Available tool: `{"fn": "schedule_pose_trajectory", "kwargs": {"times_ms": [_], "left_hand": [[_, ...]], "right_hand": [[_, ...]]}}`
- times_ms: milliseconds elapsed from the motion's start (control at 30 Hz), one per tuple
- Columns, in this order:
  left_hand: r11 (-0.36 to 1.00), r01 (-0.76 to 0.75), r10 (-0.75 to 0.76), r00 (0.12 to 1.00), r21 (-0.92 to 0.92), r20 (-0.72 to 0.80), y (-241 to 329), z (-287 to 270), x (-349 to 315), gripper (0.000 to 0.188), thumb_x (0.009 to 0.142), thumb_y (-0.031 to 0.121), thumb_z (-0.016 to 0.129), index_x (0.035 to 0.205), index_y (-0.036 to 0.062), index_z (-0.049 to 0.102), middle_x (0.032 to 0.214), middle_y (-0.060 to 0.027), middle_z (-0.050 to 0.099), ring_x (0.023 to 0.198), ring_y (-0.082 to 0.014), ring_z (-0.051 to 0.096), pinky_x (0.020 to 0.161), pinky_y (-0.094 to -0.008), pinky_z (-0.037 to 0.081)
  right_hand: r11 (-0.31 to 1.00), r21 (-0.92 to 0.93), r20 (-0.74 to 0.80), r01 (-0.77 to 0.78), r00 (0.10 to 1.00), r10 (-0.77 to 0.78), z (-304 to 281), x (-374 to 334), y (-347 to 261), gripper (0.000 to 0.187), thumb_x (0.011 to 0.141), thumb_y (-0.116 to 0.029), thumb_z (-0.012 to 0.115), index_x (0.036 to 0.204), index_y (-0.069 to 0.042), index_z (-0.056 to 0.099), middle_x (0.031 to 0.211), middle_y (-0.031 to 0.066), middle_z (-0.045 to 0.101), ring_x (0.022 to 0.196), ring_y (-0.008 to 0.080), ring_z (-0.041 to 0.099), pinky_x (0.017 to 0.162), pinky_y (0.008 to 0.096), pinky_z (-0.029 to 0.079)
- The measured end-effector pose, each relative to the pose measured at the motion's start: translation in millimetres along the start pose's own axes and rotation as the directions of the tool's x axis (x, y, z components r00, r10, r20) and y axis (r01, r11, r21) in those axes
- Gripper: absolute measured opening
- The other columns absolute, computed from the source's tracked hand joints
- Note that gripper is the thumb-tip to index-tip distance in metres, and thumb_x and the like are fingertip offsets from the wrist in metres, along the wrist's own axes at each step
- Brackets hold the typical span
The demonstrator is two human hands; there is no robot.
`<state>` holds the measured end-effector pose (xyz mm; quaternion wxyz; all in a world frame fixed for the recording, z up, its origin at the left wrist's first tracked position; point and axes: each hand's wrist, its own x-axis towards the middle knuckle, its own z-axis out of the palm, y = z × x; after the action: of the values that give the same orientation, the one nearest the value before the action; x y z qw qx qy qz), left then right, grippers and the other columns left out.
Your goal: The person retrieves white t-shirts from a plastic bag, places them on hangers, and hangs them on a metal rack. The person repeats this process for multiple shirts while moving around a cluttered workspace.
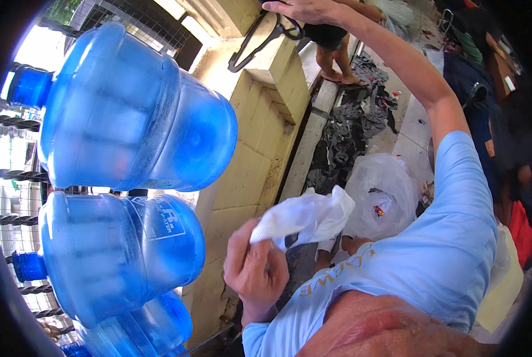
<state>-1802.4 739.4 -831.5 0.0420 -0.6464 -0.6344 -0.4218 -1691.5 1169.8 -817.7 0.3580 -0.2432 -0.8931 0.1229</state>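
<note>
My left hand (pixel 257 268) is raised at the lower middle, its fingers pinched on one end of a thin white cloth (pixel 304 217). The cloth has a ribbed edge beside my fingers, and its loose end spreads to the right. My right arm stretches up to the top edge, where my right hand (pixel 304 9) is partly cut off. Just below that hand is a black clothes hanger (pixel 271 38) against the pale wall ledge. Whether my right fingers grip the hanger does not show.
Large blue water jugs (pixel 188 137) lie sideways along a metal grille at left. Beside them runs a yellowish wall (pixel 248 160). Dark scraps (pixel 343 131) and a clear plastic bag (pixel 385 190) lie on the floor. A person's legs (pixel 331 62) stand at the top; others are at right.
</note>
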Motion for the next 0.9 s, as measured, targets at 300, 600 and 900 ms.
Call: {"fn": "schedule_pose_trajectory", "kwargs": {"times_ms": [300, 600, 900], "left_hand": [[0.944, -0.329, 0.329, 0.944, -0.016, 0.036, 1, 5, 59, 0.033, 0.082, -0.007, 0.052, 0.114, -0.0056, 0.059, 0.110, -0.0224, 0.059, 0.089, -0.0353, 0.060, 0.073, -0.0380, 0.049], [0.854, -0.521, 0.520, 0.853, -0.004, 0.035, -32, 49, 111, 0.044, 0.074, -0.010, 0.054, 0.114, 0.0032, 0.064, 0.108, -0.0188, 0.064, 0.094, -0.0365, 0.062, 0.085, -0.0413, 0.050], [0.836, -0.547, 0.541, 0.816, -0.031, 0.205, -9, 62, 99, 0.049, 0.072, -0.012, 0.052, 0.116, 0.0052, 0.065, 0.111, -0.0150, 0.066, 0.093, -0.0353, 0.064, 0.081, -0.0422, 0.052]], "right_hand": [[0.272, 0.598, 0.300, -0.754, 0.525, 0.796, 23, -310, -102, 0.035, 0.097, -0.039, 0.045, 0.107, -0.007, 0.057, 0.065, -0.0001, 0.053, 0.055, 0.0074, 0.048, 0.053, 0.0233, 0.041], [0.524, 0.365, 0.082, -0.770, 0.587, 0.806, -91, -431, -266, 0.038, 0.097, -0.010, 0.047, 0.135, -0.005, 0.048, 0.090, -0.0016, 0.058, 0.064, 0.0028, 0.041, 0.056, 0.0180, 0.037], [0.906, 0.041, 0.030, -0.421, 0.907, 0.420, -137, -327, -333, 0.029, 0.101, -0.014, 0.044, 0.127, -0.004, 0.054, 0.078, 0.0008, 0.059, 0.062, 0.0078, 0.046, 0.056, 0.0228, 0.040]]}}
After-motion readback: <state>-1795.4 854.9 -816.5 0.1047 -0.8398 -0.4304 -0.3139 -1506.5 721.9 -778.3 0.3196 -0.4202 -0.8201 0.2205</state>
